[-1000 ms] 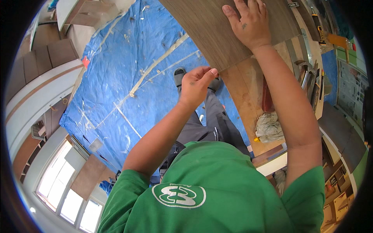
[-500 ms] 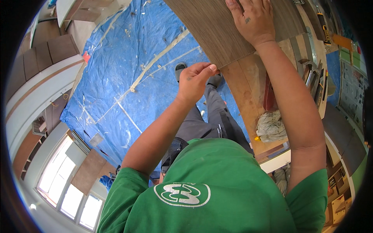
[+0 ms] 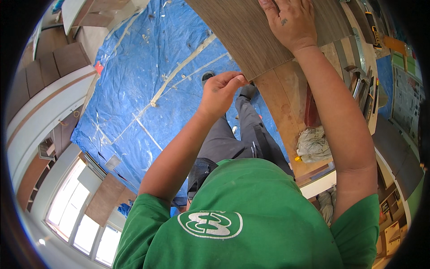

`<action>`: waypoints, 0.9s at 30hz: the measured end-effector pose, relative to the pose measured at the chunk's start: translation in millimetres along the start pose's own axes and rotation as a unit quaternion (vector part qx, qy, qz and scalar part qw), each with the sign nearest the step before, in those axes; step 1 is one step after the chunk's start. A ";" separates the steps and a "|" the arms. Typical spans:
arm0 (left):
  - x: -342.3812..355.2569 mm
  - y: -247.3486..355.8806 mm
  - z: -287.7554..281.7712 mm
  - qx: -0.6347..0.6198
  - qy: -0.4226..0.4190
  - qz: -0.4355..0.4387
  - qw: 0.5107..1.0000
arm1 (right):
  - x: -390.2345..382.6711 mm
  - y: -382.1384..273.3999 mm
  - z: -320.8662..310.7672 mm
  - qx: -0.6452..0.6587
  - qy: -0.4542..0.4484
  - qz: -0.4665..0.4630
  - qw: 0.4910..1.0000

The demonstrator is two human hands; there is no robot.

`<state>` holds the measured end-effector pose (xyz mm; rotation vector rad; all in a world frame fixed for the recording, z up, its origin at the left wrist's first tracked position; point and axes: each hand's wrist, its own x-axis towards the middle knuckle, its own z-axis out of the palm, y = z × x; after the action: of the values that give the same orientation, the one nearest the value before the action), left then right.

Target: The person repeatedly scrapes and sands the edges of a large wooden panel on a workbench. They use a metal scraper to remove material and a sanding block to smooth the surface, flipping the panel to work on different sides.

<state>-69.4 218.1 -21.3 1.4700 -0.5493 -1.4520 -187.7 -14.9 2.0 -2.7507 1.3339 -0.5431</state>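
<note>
A brown wood-grain panel point(image 3: 251, 38) lies over a bench top point(image 3: 280, 92) at the upper right. My right hand point(image 3: 293, 24) rests flat on it with the fingers stretched out; the fingertips run past the top of the view. My left hand point(image 3: 220, 92) is closed in a pinch, thumb against forefinger, right at the panel's near left corner. Whatever lies between those fingertips is too small to make out. A crumpled pale cloth point(image 3: 313, 144) sits on the bench below my right forearm, close to a dark red tool point(image 3: 311, 110).
Blue plastic sheeting point(image 3: 148, 67) with tape strips covers the floor on the left. Hand tools, among them a hammer point(image 3: 357, 85), lie along the bench's right side. A yellow-and-black tool point(image 3: 372, 31) is farther up. Dark panels point(image 3: 49, 67) stand at the far left.
My left hand has shifted very slightly left, still pinched at the panel's corner. The right hand stays flat on the panel, and the view has moved a little.
</note>
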 end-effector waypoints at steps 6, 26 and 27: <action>1.3 3.3 1.8 0.131 0.052 0.024 0.990 | -0.3 -0.5 -0.5 0.004 0.000 0.002 1.000; 0.5 26.7 3.3 0.133 0.019 -0.026 0.991 | 0.5 -0.2 1.3 -0.004 0.003 0.003 1.000; -0.2 30.9 4.1 0.169 0.016 -0.039 0.985 | 0.2 0.0 1.1 -0.003 0.003 0.004 1.000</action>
<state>-64.0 203.5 5.7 1.7934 -0.7528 -1.4421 -187.3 -15.2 1.1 -2.7499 1.3501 -0.5480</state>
